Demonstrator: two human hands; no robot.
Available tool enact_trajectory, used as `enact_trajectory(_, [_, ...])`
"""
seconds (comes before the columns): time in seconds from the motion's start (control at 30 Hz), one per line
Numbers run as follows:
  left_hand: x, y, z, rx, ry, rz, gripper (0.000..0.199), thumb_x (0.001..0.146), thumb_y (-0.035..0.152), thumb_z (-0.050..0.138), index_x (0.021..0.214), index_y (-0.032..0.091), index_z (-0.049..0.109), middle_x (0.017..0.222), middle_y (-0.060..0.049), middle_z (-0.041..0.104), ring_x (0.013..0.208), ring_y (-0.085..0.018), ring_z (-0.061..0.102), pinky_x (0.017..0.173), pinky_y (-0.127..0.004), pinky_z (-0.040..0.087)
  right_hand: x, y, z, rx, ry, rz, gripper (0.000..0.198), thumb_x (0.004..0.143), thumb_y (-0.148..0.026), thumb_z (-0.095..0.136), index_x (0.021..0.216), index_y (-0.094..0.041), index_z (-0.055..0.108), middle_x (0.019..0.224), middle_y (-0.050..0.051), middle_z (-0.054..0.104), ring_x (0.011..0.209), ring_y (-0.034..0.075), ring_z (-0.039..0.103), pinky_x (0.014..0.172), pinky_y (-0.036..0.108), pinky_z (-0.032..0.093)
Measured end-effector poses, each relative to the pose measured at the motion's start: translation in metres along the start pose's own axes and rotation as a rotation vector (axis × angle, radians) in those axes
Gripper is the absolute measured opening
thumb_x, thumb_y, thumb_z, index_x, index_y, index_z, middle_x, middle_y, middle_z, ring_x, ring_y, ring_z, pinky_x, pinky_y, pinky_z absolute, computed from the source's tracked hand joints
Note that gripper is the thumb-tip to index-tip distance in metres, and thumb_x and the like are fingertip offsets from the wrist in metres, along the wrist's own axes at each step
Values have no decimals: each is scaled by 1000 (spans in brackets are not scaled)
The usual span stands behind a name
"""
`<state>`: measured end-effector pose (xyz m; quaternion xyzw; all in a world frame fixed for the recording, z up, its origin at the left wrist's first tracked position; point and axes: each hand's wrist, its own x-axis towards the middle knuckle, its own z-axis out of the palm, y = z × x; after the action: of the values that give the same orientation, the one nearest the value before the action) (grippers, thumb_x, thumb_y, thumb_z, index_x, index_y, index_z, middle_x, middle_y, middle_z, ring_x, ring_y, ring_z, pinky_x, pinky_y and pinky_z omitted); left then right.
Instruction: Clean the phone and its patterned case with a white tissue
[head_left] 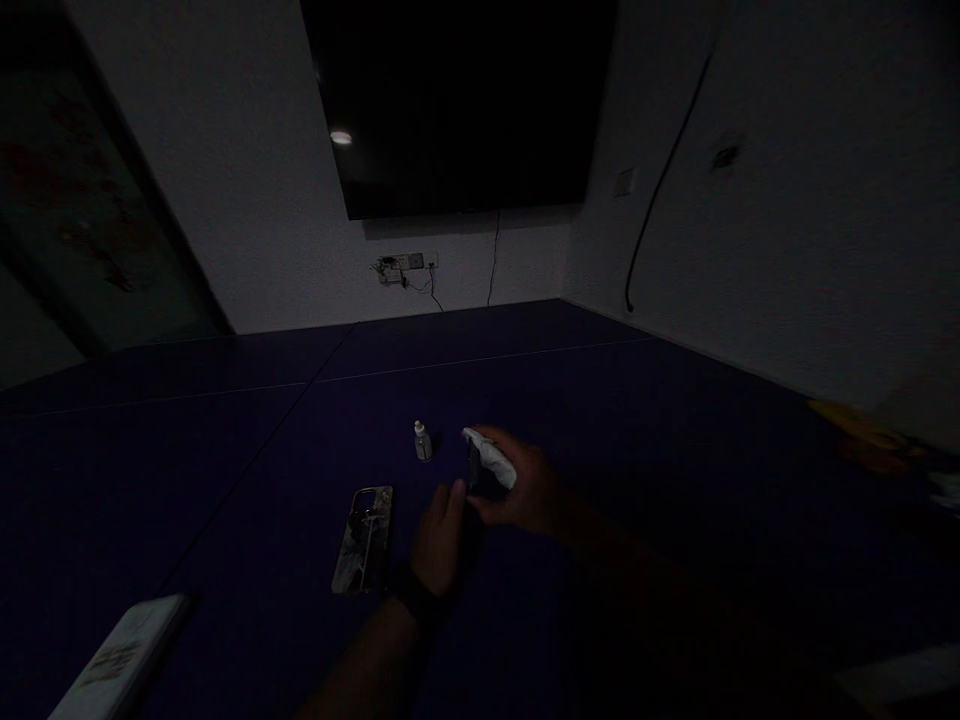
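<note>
In dim light, my right hand (531, 488) is closed around a white cloth (491, 460). The cloth lies against a dark, flat phone (474, 468) stood on edge. My left hand (438, 540), with a dark band at its wrist, has its fingers at the phone's near end; its grip is partly hidden. Just beyond and left of the hands, a small bottle (424, 444) with a white top stands upright. A patterned phone case (364, 542) with a camera cutout lies flat to the left of my left hand.
The hands are over a dark blue surface (247, 560) crossed by seams. A long white box (124, 655) lies at the lower left. Yellow and orange items (870, 440) sit at the far right. A large screen (465, 110) hangs on the wall above sockets (405, 265) with cables.
</note>
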<state>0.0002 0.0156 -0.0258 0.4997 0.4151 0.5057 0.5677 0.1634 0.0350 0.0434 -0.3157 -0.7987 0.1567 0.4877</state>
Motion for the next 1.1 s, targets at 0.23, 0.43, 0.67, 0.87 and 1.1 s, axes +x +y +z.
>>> enact_trajectory(0.23, [-6, 2, -12, 271, -87, 515, 105, 73, 80, 60, 152, 19, 28, 158, -19, 31, 145, -37, 30, 118, -51, 22, -4, -8, 6, 331, -86, 165, 69, 67, -27, 82, 131, -19, 57, 116, 8, 71, 102, 23, 69, 85, 30, 57])
enact_trajectory(0.43, [-6, -13, -13, 295, -51, 527, 78, 88, 68, 52, 148, 20, 42, 150, -17, 47, 138, -35, 41, 116, -50, 27, -11, -3, 10, 414, -163, 130, 64, 80, -35, 77, 139, -21, 53, 133, 11, 65, 118, 25, 64, 97, 36, 54])
enact_trajectory(0.67, [-6, -15, -14, 326, -85, 573, 77, 90, 71, 43, 145, 17, 45, 145, -16, 52, 133, -35, 45, 113, -47, 29, 5, 10, -2, 69, -75, -121, 33, 101, -28, 49, 130, -22, 62, 135, 12, 65, 118, 22, 65, 100, 43, 50])
enact_trajectory(0.87, [-3, -14, -15, 302, -93, 583, 75, 88, 72, 47, 139, 17, 53, 137, -16, 59, 125, -35, 52, 109, -47, 33, 11, 9, 3, -29, -129, -322, 29, 103, -20, 45, 124, -18, 65, 121, 13, 72, 112, 21, 66, 93, 41, 50])
enact_trajectory(1.1, [-4, -13, -15, 263, -92, 581, 70, 87, 70, 50, 134, 19, 58, 131, -15, 62, 121, -34, 55, 108, -48, 35, 2, -6, -2, -88, -195, -386, 31, 99, -15, 46, 125, -18, 63, 120, 13, 71, 105, 21, 66, 88, 37, 51])
